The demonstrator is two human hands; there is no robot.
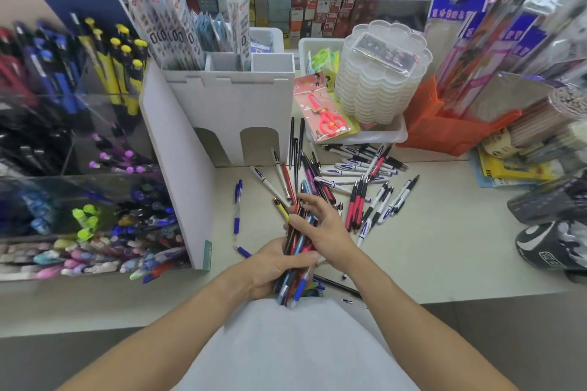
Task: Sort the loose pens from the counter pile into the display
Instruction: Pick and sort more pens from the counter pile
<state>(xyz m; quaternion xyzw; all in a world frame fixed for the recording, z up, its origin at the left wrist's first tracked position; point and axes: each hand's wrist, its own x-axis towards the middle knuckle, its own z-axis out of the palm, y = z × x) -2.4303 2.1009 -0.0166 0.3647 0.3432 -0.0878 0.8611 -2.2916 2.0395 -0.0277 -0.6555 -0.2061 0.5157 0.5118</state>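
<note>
Left hand grip clamped on one pen bundle, right hand pinching it, two hands

We see bright, even light with only faint shadows on the table; the edges bow outward, and the display at its left edge smears with blur.

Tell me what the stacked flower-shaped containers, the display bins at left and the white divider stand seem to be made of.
Stacked containers: translucent plastic, glossy, light passing through the scalloped rims. Display bins: clear acrylic or similar, with pens visible through reflective walls. Divider stand: matte white board, perhaps foam PVC or painted wood; cut edges look flat and thick.
</note>
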